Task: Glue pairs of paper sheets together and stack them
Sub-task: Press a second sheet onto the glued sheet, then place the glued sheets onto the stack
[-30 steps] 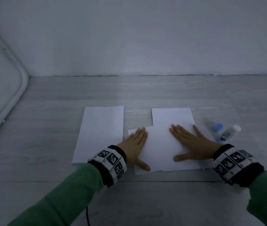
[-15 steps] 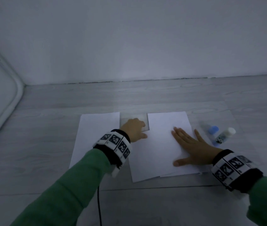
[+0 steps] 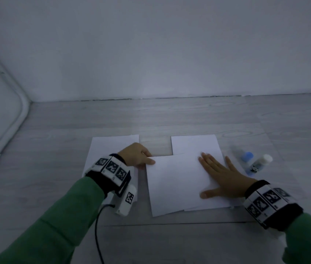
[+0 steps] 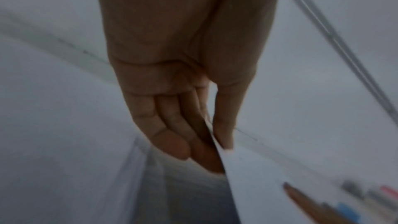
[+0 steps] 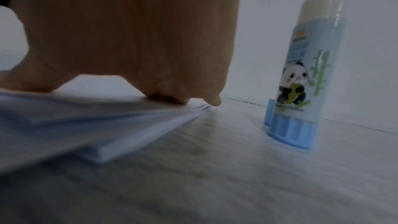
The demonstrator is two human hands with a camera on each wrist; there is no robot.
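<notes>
Head view, near to far. Right hand [image 3: 225,180]: fingers spread flat, pressing the top sheet [image 3: 177,180] onto the pile on the floor [image 3: 169,115]. Left hand [image 3: 135,155]: thumb and fingers pinching that sheet's far-left corner. Left stack [image 3: 111,147]: beside it. Glue stick [image 3: 259,164]: upright, just right of the pile. Advice: lift from the corner slowly, easing palm pressure so one glued pair peels off unbent.

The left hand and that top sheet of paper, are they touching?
Touching. In the left wrist view the left hand pinches the top sheet by its corner, thumb on one side and fingers on the other.
</notes>
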